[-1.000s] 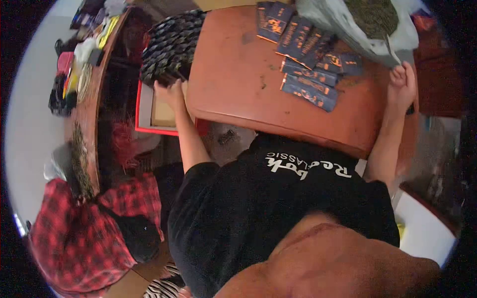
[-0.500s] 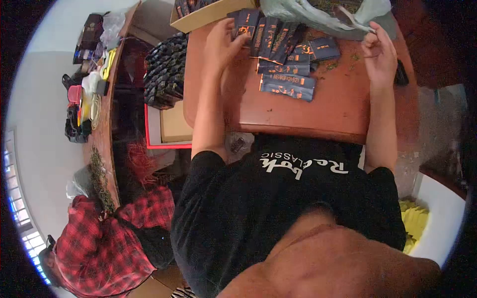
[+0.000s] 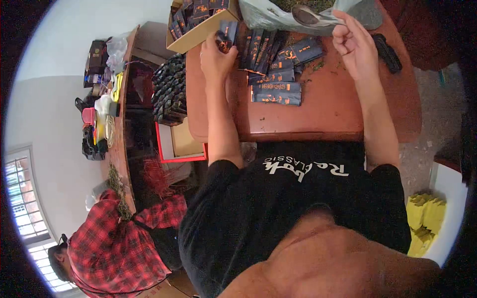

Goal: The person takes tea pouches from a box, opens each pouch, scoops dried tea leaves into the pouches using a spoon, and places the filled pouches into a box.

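Observation:
My left hand (image 3: 216, 55) is closed on a dark foil packet (image 3: 229, 31) with orange print, close to the cardboard box's edge. To its right, several similar flat packets (image 3: 276, 93) lie overlapping on the reddish-brown table (image 3: 308, 121). My right hand (image 3: 358, 49) pinches the handle of a metal spoon (image 3: 304, 16), its bowl over an open clear plastic bag (image 3: 258, 17). Dark green loose leaf bits (image 3: 290, 5) show in the bag, with crumbs scattered on the table below.
A cardboard box (image 3: 204, 32) of packets stands at the table's far left corner. Packed dark pouches (image 3: 170, 89) sit beside the table, above a red-edged box (image 3: 181, 159). A black object (image 3: 387, 53) lies at right. A person in a red plaid shirt (image 3: 114, 243) sits at lower left.
My left hand has drawn a packet away from the others, towards the cardboard box. My right hand still holds the spoon by the bag. The camera view has shifted slightly.

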Motion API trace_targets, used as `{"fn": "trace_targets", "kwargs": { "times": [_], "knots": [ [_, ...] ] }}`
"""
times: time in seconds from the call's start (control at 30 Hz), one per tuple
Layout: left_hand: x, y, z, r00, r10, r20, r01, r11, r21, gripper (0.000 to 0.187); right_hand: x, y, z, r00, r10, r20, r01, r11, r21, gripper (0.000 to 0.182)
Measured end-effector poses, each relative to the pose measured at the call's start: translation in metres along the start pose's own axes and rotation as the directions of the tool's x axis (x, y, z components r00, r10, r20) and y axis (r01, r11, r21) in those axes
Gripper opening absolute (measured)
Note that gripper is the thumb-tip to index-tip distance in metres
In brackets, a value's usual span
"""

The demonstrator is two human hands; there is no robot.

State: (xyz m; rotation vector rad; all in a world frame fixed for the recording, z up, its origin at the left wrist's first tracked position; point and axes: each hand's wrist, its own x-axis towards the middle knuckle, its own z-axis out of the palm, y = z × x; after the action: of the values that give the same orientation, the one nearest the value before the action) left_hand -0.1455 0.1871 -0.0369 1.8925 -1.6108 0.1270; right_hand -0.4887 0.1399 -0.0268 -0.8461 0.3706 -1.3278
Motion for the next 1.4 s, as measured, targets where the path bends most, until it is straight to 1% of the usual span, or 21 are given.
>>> {"fn": "trace_targets", "kwargs": {
  "times": [0.03,0.13,0.17,0.2,0.27,0.33,0.37,0.4,0.47,0.57,0.67,0.7,0.8,0.9,1.0,1.1,1.2,1.3,1.4],
  "knots": [
    [-0.004,0.005,-0.003,0.995,0.054,-0.087,-0.06,0.996,-0.07,0.069,-0.001,-0.001,0.003,1.0,-0.005,0.001,0.005,1.0,-0.018,0.038],
    [-0.011,0.017,0.001,0.953,0.177,-0.245,-0.248,0.922,-0.297,0.07,-0.004,0.001,0.008,1.0,-0.022,0.018,0.023,0.997,-0.077,0.04],
    [-0.013,0.023,0.002,0.935,0.245,-0.256,-0.322,0.889,-0.327,0.072,-0.005,0.003,0.009,0.999,-0.033,0.033,0.036,0.994,-0.103,0.04],
    [-0.016,0.033,0.003,0.927,0.272,-0.259,-0.35,0.877,-0.329,0.072,-0.006,0.003,0.011,0.998,-0.041,0.046,0.047,0.99,-0.132,0.04],
    [-0.022,0.05,0.007,0.908,0.323,-0.266,-0.402,0.852,-0.336,0.073,-0.01,0.003,0.019,0.996,-0.093,0.006,0.092,0.973,-0.21,0.039],
    [-0.026,0.062,0.012,0.914,0.332,-0.234,-0.397,0.85,-0.346,0.072,-0.012,0.004,0.024,0.988,-0.152,-0.028,0.139,0.951,-0.276,0.037],
    [-0.028,0.069,0.012,0.912,0.344,-0.223,-0.403,0.853,-0.332,0.071,-0.016,0.003,0.029,0.973,-0.226,-0.055,0.188,0.902,-0.388,0.036],
    [-0.029,0.074,0.014,0.909,0.357,-0.214,-0.41,0.855,-0.316,0.071,-0.018,0.002,0.031,0.965,-0.256,-0.047,0.214,0.883,-0.417,0.036],
    [-0.028,0.079,0.021,0.908,0.365,-0.203,-0.415,0.844,-0.34,0.07,-0.021,0.001,0.033,0.949,-0.314,-0.023,0.267,0.84,-0.472,0.035],
    [-0.027,0.084,0.025,0.905,0.371,-0.206,-0.423,0.831,-0.362,0.07,-0.03,-0.002,0.041,0.921,-0.378,0.093,0.357,0.726,-0.588,0.028],
    [-0.025,0.086,0.026,0.904,0.374,-0.209,-0.425,0.837,-0.344,0.069,-0.033,-0.001,0.043,0.866,-0.437,0.242,0.449,0.47,-0.76,0.026],
    [-0.024,0.086,0.026,0.908,0.366,-0.207,-0.417,0.84,-0.347,0.069,-0.033,0.0,0.043,0.858,-0.439,0.267,0.466,0.446,-0.764,0.024],
    [-0.024,0.085,0.027,0.913,0.344,-0.218,-0.403,0.84,-0.364,0.068,-0.032,0.004,0.044,0.86,-0.433,0.271,0.472,0.472,-0.744,0.024],
    [-0.025,0.085,0.026,0.915,0.345,-0.208,-0.398,0.851,-0.343,0.067,-0.028,0.005,0.041,0.787,-0.493,0.371,0.551,0.293,-0.782,0.023],
    [-0.025,0.082,0.027,0.911,0.351,-0.216,-0.406,0.854,-0.325,0.067,-0.029,0.004,0.043,0.755,-0.512,0.41,0.586,0.245,-0.773,0.023],
    [-0.024,0.08,0.025,0.906,0.356,-0.229,-0.411,0.869,-0.277,0.066,-0.031,0.006,0.046,0.763,-0.514,0.393,0.563,0.229,-0.794,0.022],
    [-0.025,0.081,0.023,0.906,0.352,-0.234,-0.408,0.876,-0.259,0.065,-0.028,0.014,0.048,0.794,-0.467,0.389,0.556,0.299,-0.776,0.022],
    [-0.027,0.082,0.024,0.902,0.364,-0.232,-0.422,0.856,-0.298,0.065,-0.028,0.021,0.054,0.874,-0.35,0.337,0.471,0.437,-0.767,0.024],
    [-0.03,0.087,0.024,0.903,0.362,-0.232,-0.426,0.831,-0.358,0.065,-0.025,0.021,0.054,0.943,-0.242,0.228,0.331,0.626,-0.706,0.026]
  ]
}}
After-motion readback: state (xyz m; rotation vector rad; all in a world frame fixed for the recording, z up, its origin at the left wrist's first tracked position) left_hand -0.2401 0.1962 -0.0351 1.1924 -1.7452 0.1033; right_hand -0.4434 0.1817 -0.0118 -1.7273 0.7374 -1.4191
